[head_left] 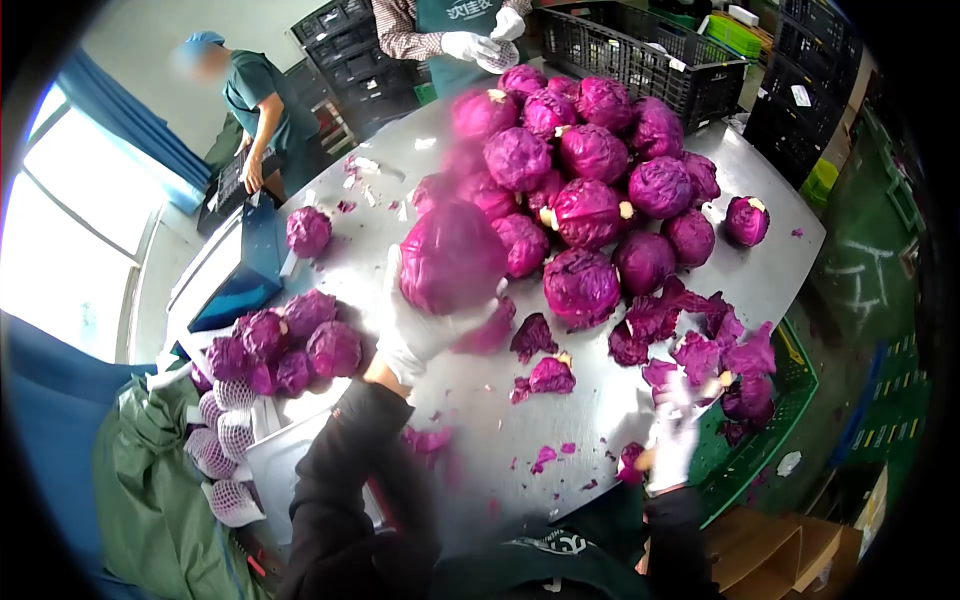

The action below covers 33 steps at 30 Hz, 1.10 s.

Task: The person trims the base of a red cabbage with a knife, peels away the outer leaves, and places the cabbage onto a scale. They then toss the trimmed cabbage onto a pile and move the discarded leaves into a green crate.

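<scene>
My left hand (412, 330), in a white glove, is cupped around a large red cabbage (452, 258), blurred by motion, above the metal table. My right hand (674, 440), also gloved and somewhat blurred, is over the right table edge beside loose purple leaves (700, 345). Its fingers look curled; a small tan piece shows at its side, but what it holds cannot be made out. A heap of red cabbages (590, 210) lies beyond my left hand. Torn leaf pieces (548, 375) lie between my hands.
Smaller cabbages (290, 340) sit at left, near foam net sleeves (222, 440). A green crate (790, 410) stands under the right table edge. A black crate (640, 60) is at the back. A co-worker's gloved hands (485, 45) are across the table; another person (265, 110) stands at left.
</scene>
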Tool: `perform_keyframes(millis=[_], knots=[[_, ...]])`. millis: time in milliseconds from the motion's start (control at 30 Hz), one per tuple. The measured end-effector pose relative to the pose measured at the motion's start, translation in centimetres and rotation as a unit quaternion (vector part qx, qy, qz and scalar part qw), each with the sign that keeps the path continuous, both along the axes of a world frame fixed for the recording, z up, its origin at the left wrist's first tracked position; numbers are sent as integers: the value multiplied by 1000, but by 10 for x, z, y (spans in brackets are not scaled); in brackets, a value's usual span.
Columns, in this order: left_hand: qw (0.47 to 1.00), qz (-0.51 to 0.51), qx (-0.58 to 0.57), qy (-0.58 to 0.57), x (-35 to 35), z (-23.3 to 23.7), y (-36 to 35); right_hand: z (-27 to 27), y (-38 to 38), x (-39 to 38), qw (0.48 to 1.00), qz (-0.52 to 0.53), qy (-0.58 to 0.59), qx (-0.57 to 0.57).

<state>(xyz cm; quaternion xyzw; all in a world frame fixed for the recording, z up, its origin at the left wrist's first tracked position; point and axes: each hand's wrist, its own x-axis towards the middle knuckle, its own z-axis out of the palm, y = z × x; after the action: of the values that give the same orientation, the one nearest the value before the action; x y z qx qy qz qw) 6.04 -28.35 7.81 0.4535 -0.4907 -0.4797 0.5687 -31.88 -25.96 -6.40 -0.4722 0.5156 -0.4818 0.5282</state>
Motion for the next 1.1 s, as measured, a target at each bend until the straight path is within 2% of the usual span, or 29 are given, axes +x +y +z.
perform_keyframes(millis=[67, 100, 133, 167, 200, 233, 300, 367, 400, 433, 500, 567, 633, 700, 767, 833, 933, 1033, 1067, 1100], knots=[[992, -15, 61, 110, -21, 20, 31, 15, 41, 47, 971, 198, -97, 95], [982, -16, 92, 165, -31, 30, 46, 23, 63, 68, 933, 288, -176, 121], [905, -37, 124, 405, -29, 14, 55, 17, 86, 85, 893, 345, -207, 201], [770, -55, 146, 619, -29, 5, 66, 1, 102, 95, 843, 397, -236, 276], [790, -32, 144, 595, -30, 4, 80, -12, 105, 97, 888, 391, -168, 172], [810, -8, 143, 569, -32, 2, 94, -35, 92, 87, 902, 345, -196, 171], [906, 37, 129, 402, -33, 0, 116, -79, 65, 67, 922, 253, -248, 159], [984, 57, 102, 134, -27, -27, 134, -42, 37, 43, 988, 36, -109, 100], [992, 52, 112, 39, -41, -14, 142, -34, 28, 19, 989, 63, 64, 117], [991, 42, 118, -55, -58, -1, 149, -2, 30, 16, 985, 88, 91, 116], [977, 41, 159, -134, -70, -34, 162, 53, 47, 27, 961, 203, 115, 146], [970, -10, 173, -168, -83, -48, 168, 46, 72, 40, 933, 297, 186, 79], [928, 18, 150, -340, -98, -60, 183, 41, 98, 57, 943, 283, 123, 122], [906, 30, 119, -406, -109, -68, 189, 33, 121, 73, 956, 245, 66, 149], [867, 54, 74, -490, -116, -68, 193, -3, 137, 82, 968, 218, 46, 113], [858, 42, 71, -507, -115, -67, 191, 5, 141, 78, 963, 242, 66, 101], [856, 5, 89, -509, -113, -64, 189, 13, 141, 73, 966, 214, 114, -92], [863, -28, 113, -491, -115, -66, 183, 48, 137, 59, 910, 264, 301, -113], [868, -31, 127, -478, -117, -65, 179, 40, 138, 57, 905, 223, 317, -173], [873, -36, 141, -465, -118, -65, 177, 39, 140, 55, 900, 225, 331, -173]])
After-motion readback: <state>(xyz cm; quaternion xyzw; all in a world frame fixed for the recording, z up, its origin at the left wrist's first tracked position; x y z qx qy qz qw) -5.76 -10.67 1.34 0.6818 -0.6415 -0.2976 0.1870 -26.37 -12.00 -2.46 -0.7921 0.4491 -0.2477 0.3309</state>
